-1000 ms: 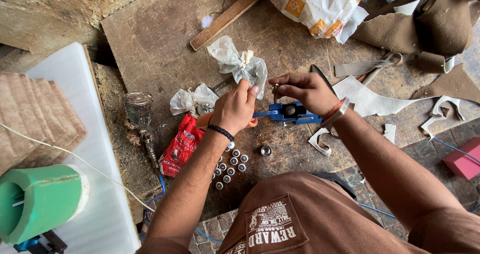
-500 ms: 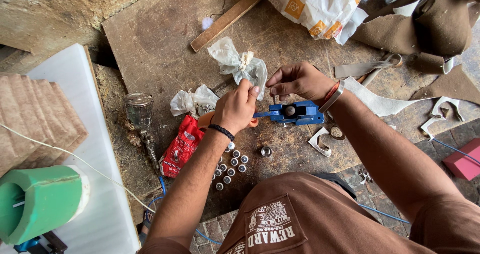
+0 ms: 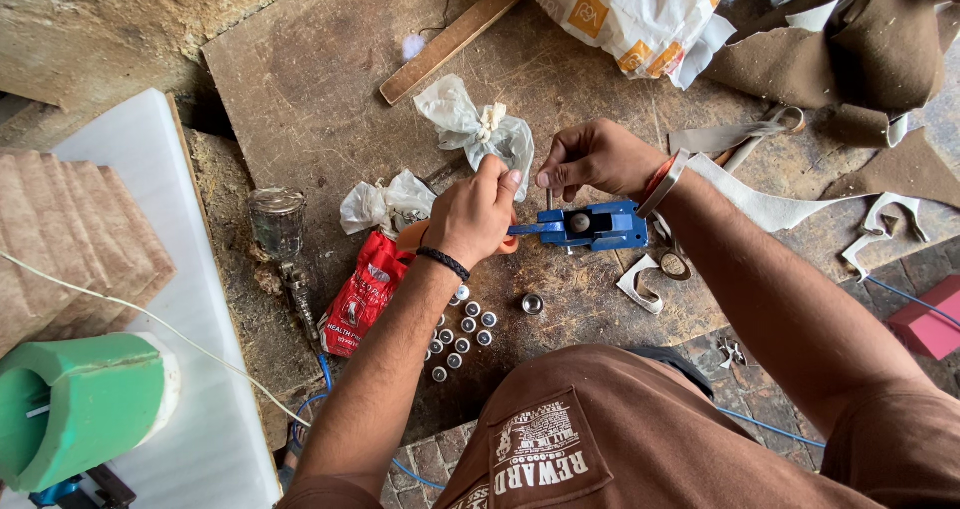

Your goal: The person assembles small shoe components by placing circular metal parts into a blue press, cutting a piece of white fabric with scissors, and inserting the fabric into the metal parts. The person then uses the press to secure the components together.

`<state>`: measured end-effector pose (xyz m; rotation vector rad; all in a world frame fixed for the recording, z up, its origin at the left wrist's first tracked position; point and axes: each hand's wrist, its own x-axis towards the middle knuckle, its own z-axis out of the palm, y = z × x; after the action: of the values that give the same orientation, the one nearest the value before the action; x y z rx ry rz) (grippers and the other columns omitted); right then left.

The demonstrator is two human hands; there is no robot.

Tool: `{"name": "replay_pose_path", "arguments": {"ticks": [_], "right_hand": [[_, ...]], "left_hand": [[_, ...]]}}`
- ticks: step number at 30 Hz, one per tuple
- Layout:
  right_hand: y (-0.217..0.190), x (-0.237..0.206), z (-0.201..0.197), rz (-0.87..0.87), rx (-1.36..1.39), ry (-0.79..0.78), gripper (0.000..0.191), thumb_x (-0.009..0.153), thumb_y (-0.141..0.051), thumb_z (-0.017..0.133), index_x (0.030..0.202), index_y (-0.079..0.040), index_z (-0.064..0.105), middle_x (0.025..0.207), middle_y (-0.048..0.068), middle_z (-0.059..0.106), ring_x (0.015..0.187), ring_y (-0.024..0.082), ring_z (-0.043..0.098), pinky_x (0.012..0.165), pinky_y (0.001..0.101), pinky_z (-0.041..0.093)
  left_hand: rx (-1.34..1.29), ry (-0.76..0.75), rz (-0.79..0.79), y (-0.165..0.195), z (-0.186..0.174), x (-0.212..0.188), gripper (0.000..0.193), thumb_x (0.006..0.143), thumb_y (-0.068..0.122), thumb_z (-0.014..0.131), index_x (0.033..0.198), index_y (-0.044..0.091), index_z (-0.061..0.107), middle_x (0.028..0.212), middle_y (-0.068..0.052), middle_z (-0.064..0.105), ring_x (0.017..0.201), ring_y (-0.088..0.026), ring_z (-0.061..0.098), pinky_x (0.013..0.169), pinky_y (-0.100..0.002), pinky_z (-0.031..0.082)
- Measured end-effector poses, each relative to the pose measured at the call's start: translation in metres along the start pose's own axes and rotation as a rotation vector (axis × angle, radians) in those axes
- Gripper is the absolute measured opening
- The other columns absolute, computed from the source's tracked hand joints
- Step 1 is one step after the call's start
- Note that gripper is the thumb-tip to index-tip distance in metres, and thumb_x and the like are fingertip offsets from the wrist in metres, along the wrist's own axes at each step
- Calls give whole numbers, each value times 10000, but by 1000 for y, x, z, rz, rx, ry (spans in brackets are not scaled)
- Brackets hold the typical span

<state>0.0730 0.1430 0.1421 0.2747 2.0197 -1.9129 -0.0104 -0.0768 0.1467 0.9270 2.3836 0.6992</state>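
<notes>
A small blue hand press tool [image 3: 590,226] lies on a worn wooden board [image 3: 330,79]. My left hand [image 3: 475,214] grips its orange handle at the left end. Just above the tool's blue body, my right hand [image 3: 595,159] pinches a small piece between thumb and fingers; that piece is too small to identify. Several small round metal caps [image 3: 460,324] lie below my left wrist, and one lone cap [image 3: 533,303] sits under the tool.
A tied clear plastic bag [image 3: 478,129], a second bag [image 3: 385,204] and a red packet [image 3: 362,294] lie by my left hand. A spray gun [image 3: 282,234], white foam sheet [image 3: 190,369], green roll [image 3: 70,404], wooden stick [image 3: 450,41], printed sack [image 3: 635,14] and brown scraps [image 3: 850,59] surround the board.
My right hand has drawn back from the tool's right side to a spot above its body, fingers pinched. My left hand stays on the handle.
</notes>
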Motion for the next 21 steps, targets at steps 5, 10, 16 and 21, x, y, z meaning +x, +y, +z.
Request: {"name": "replay_pose_path", "arguments": {"ticks": [5,10,16,21], "right_hand": [[2,3,-1,-9,104,-94,177,898,-144,757,994,2,730,836,77,764,729,149,745,690,285,619],[9,6,2,-47,181,-87,149,903,-113,754,976,12,717,855,87,772,738,160,739,685,294,609],[5,4,4,-5,144,-54,157,906,-121,760,959,17,709,849,100,766,739,164,741,672,300,612],[-12,1,8,39,37,-29,167,889,-137,768,956,6,715,838,101,775,728,158,757,661,289,625]], "left_hand": [[85,44,42,0,0,-1,265,1090,388,426,1030,155,535,594,12,696,533,-187,711,484,-363,523],[167,94,42,12,-6,-4,283,1083,385,432,1041,133,556,594,-2,680,523,-184,692,477,-378,536],[311,52,31,34,-22,-7,325,1083,357,413,1039,70,559,545,-32,693,513,-211,691,505,-390,538],[424,12,-29,49,-27,-9,357,1087,358,400,1091,43,570,619,-72,690,528,-218,708,488,-387,576]]}}
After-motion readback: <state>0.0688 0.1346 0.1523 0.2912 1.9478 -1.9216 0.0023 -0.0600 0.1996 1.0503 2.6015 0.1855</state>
